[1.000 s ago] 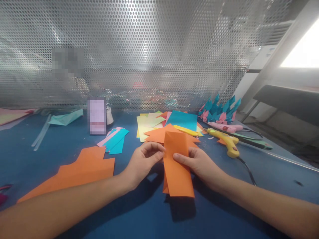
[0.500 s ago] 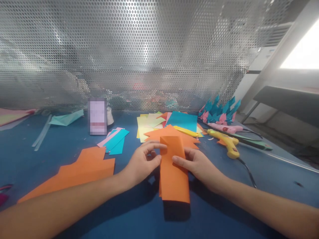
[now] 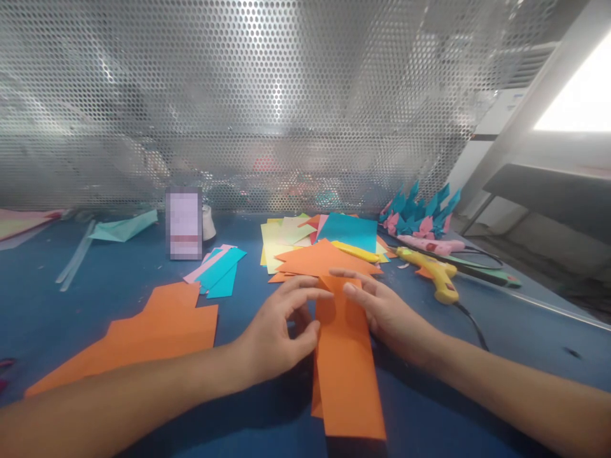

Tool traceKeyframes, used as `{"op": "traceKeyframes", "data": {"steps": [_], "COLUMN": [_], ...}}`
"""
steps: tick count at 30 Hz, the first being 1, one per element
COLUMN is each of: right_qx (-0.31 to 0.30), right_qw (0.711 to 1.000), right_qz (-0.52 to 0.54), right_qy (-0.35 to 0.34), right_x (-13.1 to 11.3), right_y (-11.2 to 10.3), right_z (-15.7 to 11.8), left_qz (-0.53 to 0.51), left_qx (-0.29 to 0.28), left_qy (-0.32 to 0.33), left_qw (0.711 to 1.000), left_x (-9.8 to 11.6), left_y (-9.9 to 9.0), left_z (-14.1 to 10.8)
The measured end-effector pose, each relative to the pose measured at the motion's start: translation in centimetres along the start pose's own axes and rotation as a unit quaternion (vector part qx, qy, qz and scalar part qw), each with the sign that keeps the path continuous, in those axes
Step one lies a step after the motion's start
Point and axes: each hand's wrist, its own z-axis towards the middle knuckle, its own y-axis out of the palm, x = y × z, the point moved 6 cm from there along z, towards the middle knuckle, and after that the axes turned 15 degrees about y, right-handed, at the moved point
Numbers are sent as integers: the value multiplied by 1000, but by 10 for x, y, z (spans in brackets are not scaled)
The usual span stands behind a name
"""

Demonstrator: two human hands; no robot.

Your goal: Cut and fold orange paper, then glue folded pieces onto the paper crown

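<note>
A folded orange paper strip [image 3: 347,362] stands tilted in front of me, its lower end nearer to me, with a second layer showing along its left side. My left hand [image 3: 286,327] has curved fingers at the strip's upper left edge; the index fingertip lies over its face and the thumb touches the edge. My right hand [image 3: 394,315] grips the upper right part, thumb on the front face and index finger across the top; its other fingers are partly hidden behind the paper. Just beyond the strip lie pointed orange paper pieces [image 3: 305,256].
Cut orange sheets [image 3: 162,327] lie left, near blue and pink strips [image 3: 222,273]. Behind my hands are a yellow cutter-like tool [image 3: 356,251] and a blue sheet [image 3: 351,230]. A yellow glue gun [image 3: 436,273] with a cord and folded paper flowers [image 3: 422,213] stand right. Perforated metal [image 3: 267,95] rises behind.
The folded orange strip has come lower and closer to me. My right hand has shifted up to its top end, and my left hand has moved slightly right and down.
</note>
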Motion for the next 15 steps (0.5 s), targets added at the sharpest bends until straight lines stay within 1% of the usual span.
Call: {"op": "traceKeyframes", "data": {"steps": [2, 5, 10, 15], "right_qx": [-16, -2, 7, 16], "right_qw": [1000, 1000, 999, 999], "right_qz": [15, 22, 41, 50], "right_qy": [12, -1, 7, -1], "right_x": [-1, -3, -1, -2], "right_y": [4, 5, 3, 3], "right_z": [-4, -6, -4, -5], "left_qz": [-16, -32, -47, -54], "left_qx": [-4, -7, 2, 6], "left_qy": [4, 0, -17, -24], "left_qw": [1000, 999, 999, 998], "left_x": [4, 5, 2, -2], "left_y": [3, 6, 6, 6], "left_z": [-2, -3, -1, 0]}}
